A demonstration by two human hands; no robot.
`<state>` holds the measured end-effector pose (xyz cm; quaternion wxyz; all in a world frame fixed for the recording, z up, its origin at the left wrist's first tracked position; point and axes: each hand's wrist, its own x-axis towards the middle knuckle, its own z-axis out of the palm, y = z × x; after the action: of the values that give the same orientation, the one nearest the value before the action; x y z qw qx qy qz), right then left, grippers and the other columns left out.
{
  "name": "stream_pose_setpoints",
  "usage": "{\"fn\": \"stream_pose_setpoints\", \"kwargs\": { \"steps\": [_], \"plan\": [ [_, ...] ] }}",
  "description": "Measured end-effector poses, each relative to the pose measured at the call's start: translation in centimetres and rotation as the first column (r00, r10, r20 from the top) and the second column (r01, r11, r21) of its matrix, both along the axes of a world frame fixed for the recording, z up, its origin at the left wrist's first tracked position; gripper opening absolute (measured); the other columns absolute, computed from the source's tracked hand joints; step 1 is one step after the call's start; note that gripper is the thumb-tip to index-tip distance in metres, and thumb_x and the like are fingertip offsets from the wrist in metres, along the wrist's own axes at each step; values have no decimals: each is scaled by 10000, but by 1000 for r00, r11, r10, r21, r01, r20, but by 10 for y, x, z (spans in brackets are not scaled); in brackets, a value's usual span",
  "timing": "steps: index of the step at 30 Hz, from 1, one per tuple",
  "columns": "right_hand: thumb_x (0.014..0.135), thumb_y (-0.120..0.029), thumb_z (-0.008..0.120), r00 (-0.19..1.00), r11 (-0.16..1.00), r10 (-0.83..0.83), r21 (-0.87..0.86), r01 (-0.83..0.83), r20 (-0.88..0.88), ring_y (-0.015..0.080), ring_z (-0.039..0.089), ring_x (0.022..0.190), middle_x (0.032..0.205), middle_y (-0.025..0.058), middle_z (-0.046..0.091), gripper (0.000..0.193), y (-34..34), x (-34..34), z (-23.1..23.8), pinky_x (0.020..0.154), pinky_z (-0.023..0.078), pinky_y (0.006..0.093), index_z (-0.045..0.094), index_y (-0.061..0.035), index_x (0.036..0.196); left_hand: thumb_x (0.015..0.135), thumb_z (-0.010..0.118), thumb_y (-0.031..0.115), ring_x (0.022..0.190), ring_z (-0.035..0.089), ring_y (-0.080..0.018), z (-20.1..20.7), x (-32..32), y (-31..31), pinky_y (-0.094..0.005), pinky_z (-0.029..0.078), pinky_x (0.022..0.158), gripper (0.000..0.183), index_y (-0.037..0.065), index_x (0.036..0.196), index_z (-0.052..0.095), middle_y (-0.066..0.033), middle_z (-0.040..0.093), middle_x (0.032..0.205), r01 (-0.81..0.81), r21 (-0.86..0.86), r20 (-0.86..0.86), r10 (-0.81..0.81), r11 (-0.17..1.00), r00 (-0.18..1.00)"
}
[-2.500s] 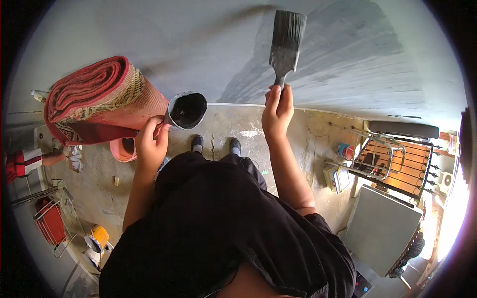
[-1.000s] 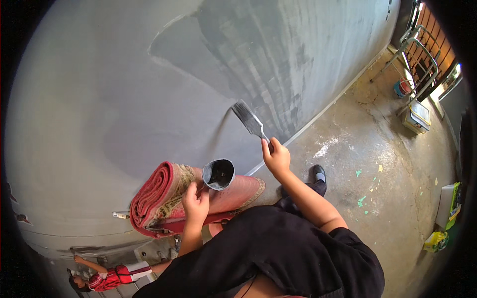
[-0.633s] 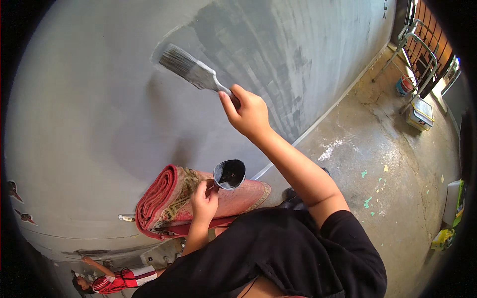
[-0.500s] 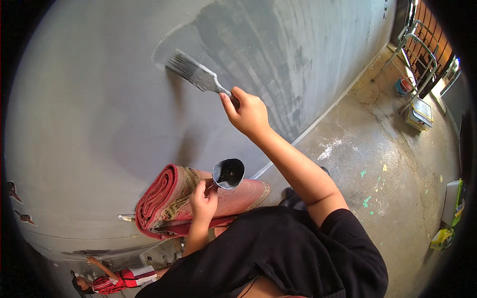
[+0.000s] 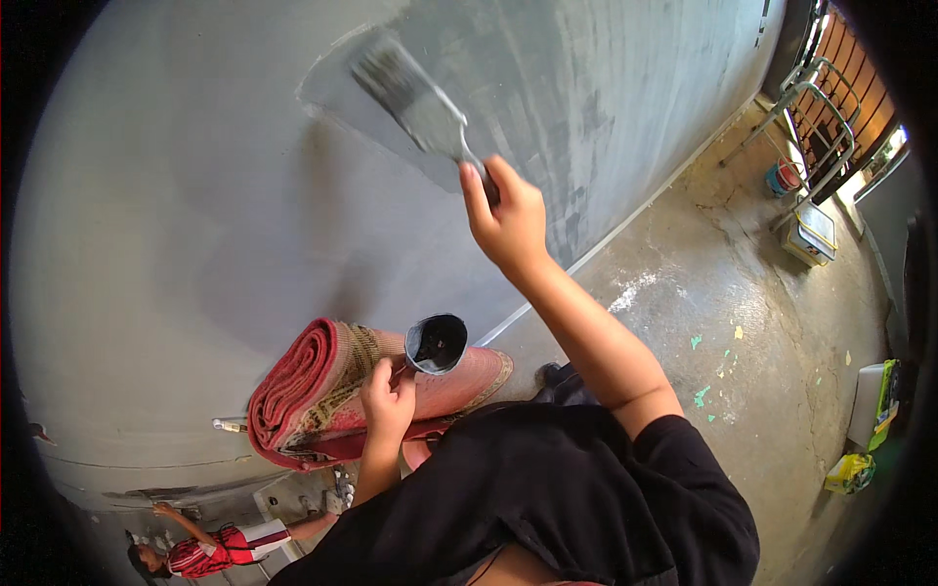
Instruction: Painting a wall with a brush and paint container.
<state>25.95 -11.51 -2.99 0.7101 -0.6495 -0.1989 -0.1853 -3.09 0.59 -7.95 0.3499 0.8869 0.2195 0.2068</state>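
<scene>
My right hand (image 5: 509, 215) is closed around the handle of a wide paintbrush (image 5: 415, 103), its bristles slanting up and left against or just off the grey wall (image 5: 225, 146); motion blur hides which. Darker, wet-looking paint streaks (image 5: 528, 107) spread over the wall to the right of the brush. Lower down, my left hand (image 5: 388, 398) grips a small dark cup (image 5: 436, 344) by its side. Some grey paint coats the cup's inner wall, and its mouth tilts toward me. Behind that hand stands a rolled red carpet (image 5: 322, 391).
Another person (image 5: 220, 547) in a red top reaches toward the wall at lower left. At far right stand a metal frame (image 5: 821, 117), a small bucket (image 5: 784, 178) and a lidded container (image 5: 811, 234). Paint flakes (image 5: 702, 396) dot the concrete floor (image 5: 645, 332). A yellow bag (image 5: 848, 474) lies at right.
The brush and my right hand have shifted right, the bristles upward over the wall and the hand slightly as well. The cup has moved slightly left in the view.
</scene>
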Motion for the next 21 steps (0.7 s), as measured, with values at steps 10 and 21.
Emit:
{"fn": "stream_pose_setpoints", "kwargs": {
  "steps": [10, 21],
  "plan": [
    [953, -291, 651, 979, 975, -90, -216, 49, -182, 324, 484, 470, 545, 147, 482, 399, -17, -24, -40, 477, 380, 397, 480, -15, 720, 883, 646, -21, 873, 731, -235, 3, -3, 5, -337, 566, 757, 134, -59, 1009, 620, -164, 728, 943, -52, 11, 95, 50, 999, 994],
    [1001, -278, 605, 996, 957, -37, -290, 12, -81, 151, 288, 562, 573, 130, 359, 438, -10, 14, -3, 490, 307, 362, 440, 23, 730, 877, 647, -20, 797, 727, -236, 18, 21, -4, -327, 566, 699, 93, -46, 966, 654, -154, 719, 884, -45, 29, 98, 42, 999, 994]
  ]
}}
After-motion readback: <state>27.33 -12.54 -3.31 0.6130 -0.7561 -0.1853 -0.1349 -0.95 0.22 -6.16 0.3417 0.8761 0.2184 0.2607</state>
